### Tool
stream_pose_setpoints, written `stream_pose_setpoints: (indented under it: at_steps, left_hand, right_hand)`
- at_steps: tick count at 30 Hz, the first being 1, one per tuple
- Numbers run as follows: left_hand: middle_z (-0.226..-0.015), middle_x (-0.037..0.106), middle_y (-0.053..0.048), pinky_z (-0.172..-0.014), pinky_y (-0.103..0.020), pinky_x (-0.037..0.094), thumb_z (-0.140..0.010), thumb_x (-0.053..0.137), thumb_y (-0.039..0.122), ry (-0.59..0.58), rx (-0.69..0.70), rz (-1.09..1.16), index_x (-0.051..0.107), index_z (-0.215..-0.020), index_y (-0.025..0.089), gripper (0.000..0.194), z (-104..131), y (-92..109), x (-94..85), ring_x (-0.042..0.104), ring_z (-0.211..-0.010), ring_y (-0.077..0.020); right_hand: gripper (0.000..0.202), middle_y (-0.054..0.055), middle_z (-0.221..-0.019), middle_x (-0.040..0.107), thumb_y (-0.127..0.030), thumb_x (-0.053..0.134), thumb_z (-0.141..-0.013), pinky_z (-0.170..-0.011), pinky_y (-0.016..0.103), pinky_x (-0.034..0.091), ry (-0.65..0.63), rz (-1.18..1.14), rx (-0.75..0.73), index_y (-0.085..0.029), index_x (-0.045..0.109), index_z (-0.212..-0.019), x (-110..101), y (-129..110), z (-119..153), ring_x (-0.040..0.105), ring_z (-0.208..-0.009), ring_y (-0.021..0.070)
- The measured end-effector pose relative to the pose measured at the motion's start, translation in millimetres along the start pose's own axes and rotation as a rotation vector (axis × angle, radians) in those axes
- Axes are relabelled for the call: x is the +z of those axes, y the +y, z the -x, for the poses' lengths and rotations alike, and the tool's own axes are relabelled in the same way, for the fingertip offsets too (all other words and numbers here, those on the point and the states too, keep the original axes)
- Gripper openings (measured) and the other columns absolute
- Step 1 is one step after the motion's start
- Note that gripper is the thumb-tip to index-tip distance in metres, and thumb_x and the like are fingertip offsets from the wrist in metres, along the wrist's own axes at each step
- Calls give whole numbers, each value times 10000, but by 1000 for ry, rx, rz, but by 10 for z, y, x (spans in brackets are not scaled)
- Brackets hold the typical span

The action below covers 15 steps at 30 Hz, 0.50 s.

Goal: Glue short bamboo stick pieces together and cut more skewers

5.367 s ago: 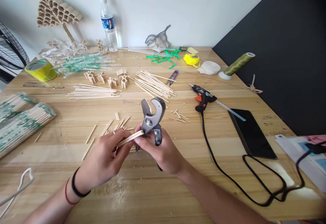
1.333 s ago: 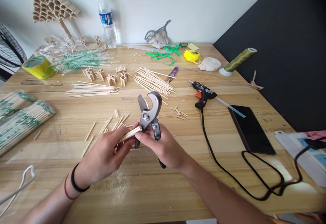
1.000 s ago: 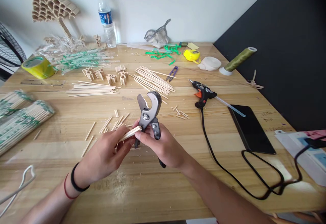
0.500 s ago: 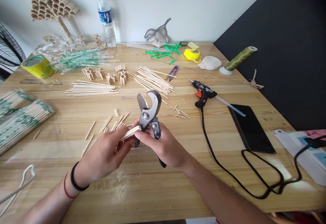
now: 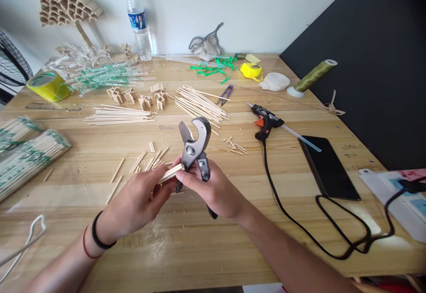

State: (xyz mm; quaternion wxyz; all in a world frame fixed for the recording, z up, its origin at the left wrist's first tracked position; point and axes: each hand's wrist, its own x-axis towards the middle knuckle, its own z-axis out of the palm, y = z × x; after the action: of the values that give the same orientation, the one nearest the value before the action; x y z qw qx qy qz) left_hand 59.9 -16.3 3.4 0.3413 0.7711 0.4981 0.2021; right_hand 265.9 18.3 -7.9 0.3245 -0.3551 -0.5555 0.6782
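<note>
My left hand [image 5: 138, 199] is closed around a small bundle of wooden sticks [image 5: 170, 173], whose ends point to the upper right. In my right hand [image 5: 214, 191] is a pair of ratchet cutters [image 5: 195, 144], with the jaws up and parted and nothing between them. My right thumb touches the ends of the bundle. Just beyond my left hand lie several short cut sticks [image 5: 155, 162]. Longer sticks [image 5: 201, 104] are heaped farther back, near small glued stick blocks [image 5: 146, 102].
A hot glue gun [image 5: 266, 119] with a black cord and a black tablet-like slab [image 5: 329, 168] lie on the right. Packaged sticks [image 5: 36, 164] are at the left. A water bottle [image 5: 141, 40], yellow tape measure [image 5: 250, 70] and thread spool [image 5: 313, 79] stand toward the back.
</note>
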Motion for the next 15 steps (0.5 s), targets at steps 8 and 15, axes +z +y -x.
stream_pose_setpoints:
  at_steps: [8, 15]
  left_hand:
    - [-626, 434, 91, -509, -220, 299, -1059, 502, 253, -9, -4, -1, 599, -1036, 197, 114, -4, -2, -1, 358, -515, -101]
    - [-649, 471, 79, -509, -219, 296, -1060, 492, 267, -36, -29, 23, 608, -1049, 202, 133, 10, -9, -5, 371, -521, -102]
  right_hand:
    - [193, 50, -946, 676, -387, 647, -963, -862, 409, 524, 3, 0, 1, -206, 633, -1028, -1, -4, -4, 642, -925, 246]
    - [188, 43, -936, 668, -383, 651, -959, -864, 413, 522, 1, 2, -3, -212, 638, -1036, -1, 11, 2, 638, -913, 243]
